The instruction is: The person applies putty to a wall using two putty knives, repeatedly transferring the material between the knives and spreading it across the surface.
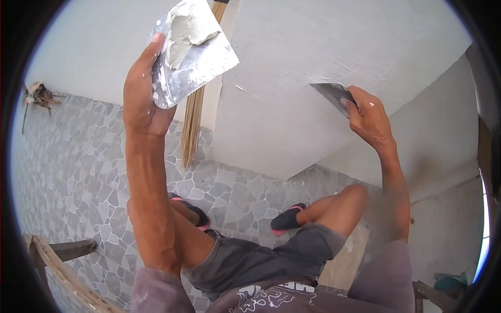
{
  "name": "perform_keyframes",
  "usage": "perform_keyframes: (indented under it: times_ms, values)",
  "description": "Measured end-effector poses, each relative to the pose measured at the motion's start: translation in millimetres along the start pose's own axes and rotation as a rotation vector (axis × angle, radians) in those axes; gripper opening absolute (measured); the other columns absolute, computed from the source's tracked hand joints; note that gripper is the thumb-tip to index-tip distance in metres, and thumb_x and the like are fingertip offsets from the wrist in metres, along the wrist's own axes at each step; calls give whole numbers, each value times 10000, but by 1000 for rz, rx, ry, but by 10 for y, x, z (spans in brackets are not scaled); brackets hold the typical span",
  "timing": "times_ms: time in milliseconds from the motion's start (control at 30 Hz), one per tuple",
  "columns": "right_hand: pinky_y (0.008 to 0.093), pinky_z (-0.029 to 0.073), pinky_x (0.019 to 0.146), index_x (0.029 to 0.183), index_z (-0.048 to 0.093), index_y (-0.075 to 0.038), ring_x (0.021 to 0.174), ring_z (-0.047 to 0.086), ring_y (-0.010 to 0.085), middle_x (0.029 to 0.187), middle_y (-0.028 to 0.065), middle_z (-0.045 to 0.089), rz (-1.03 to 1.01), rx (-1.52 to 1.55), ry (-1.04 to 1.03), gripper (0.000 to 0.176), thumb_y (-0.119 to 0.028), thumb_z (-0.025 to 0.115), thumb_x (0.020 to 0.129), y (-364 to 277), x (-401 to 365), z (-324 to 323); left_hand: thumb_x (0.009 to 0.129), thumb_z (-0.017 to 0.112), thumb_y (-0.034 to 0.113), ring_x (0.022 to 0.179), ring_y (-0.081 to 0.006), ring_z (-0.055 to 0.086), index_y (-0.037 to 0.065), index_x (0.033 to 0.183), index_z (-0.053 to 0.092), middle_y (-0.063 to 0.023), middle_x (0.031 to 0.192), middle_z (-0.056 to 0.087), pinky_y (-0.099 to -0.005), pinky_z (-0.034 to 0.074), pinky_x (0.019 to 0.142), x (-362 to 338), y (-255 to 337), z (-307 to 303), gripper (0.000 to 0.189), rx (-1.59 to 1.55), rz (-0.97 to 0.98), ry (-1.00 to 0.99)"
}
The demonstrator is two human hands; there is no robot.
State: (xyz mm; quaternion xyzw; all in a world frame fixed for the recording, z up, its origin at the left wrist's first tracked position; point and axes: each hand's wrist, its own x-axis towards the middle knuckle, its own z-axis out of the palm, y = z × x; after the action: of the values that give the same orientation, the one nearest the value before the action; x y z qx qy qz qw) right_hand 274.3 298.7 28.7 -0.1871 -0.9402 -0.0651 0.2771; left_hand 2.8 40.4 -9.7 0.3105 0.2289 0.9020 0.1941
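One smooth grey wall (266,120), scored with pale scrapes, rises from a floor (112,161) of irregular stone-patterned tiles, where a stick broom (192,128) leans. The left hand (141,94) is closed on a flat metal plate (209,70) bearing lumpy white putty (201,26); the right hand (371,117) pinches a thin putty knife (329,93) at the wall, contact unclear.

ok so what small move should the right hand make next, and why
I'd probably draw the right hand's blade lightly over the rough marks just above it: they roughen the wall, and the blade is already near them. The putty on the left hand's plate could wait.
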Motion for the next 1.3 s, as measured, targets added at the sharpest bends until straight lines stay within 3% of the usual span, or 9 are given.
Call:
perform_keyframes:
  times_ms: [33, 133, 233, 267, 367, 533, 833, 933, 1300]
  values:
    - [368, 472, 648, 988, 609, -9, 672, 577, 236, 768, 110, 620, 163, 120, -10, 103, -77, 606, 910, -8, -63, -20, 1003, 561, 198, 966, -213, 702, -94, 1248, 521, -159, 1126, 657, -331, 605, 819, 3, -2, -32, 383, -27, 2, -17]
    - [302, 478, 715, 1078, 649, 3, 749, 573, 139, 845, 46, 666, 397, 529, 179, 198, -128, 618, 934, 195, -223, 4, 1004, 560, 194, 974, -215, 701, -97, 1248, 519, -163, 1128, 656, -332, 604, 826, -21, 5, -22, 383, 15, -1, 17]
    - [280, 484, 805, 1144, 656, 10, 840, 599, 117, 938, 21, 701, 411, 613, 277, 266, -160, 632, 940, 330, -363, 264, 1033, 484, 213, 983, -238, 717, -69, 1425, 394, -223, 1211, 628, -312, 644, 749, -35, 14, 75, 491, 49, -24, 116]
    - [272, 475, 855, 1125, 668, -1, 871, 614, 126, 946, 46, 709, 420, 586, 327, 264, -188, 643, 940, 341, -386, 390, 1033, 483, 211, 970, -238, 720, -70, 1429, 388, -224, 1209, 630, -312, 644, 747, -39, 11, 82, 495, 33, -19, 119]
    - [284, 483, 842, 1126, 668, -9, 849, 617, 125, 927, 49, 709, 486, 530, 420, 276, -206, 655, 934, 209, -391, 576, 1034, 480, 206, 948, -239, 726, -74, 1440, 371, -227, 1207, 631, -311, 644, 745, -43, 16, 89, 505, 34, -13, 113]
    - [269, 494, 804, 1102, 661, -8, 819, 629, 111, 886, 62, 713, 488, 599, 525, 258, -202, 669, 932, -127, -286, 713, 1037, 472, 202, 950, -246, 725, -89, 1434, 365, -229, 1202, 631, -307, 646, 728, -55, 27, 49, 504, 84, -23, 90]
    - [265, 496, 816, 1104, 659, 1, 852, 630, 103, 949, 36, 715, 321, 734, 695, 224, -140, 685, 932, -95, -290, 934, 1038, 468, 208, 941, -247, 724, -80, 1309, 479, -208, 1133, 658, -313, 648, 729, -116, 71, 189, 395, 125, -47, 200]
    - [265, 496, 817, 1104, 656, 6, 842, 629, 102, 934, 44, 715, 380, 812, 612, 222, -136, 679, 935, -72, -316, 880, 1038, 464, 204, 929, -238, 727, -74, 1301, 487, -196, 1117, 668, -309, 649, 715, -123, 90, 206, 383, 158, -65, 187]
    - [288, 504, 655, 1036, 626, 40, 668, 635, 140, 775, 108, 702, 265, 736, 558, 194, -127, 655, 942, -167, -180, 557, 1035, 457, 170, 956, -243, 714, -92, 1285, 492, -185, 1145, 662, -338, 634, 783, -161, 140, 138, 364, 143, -180, 125]
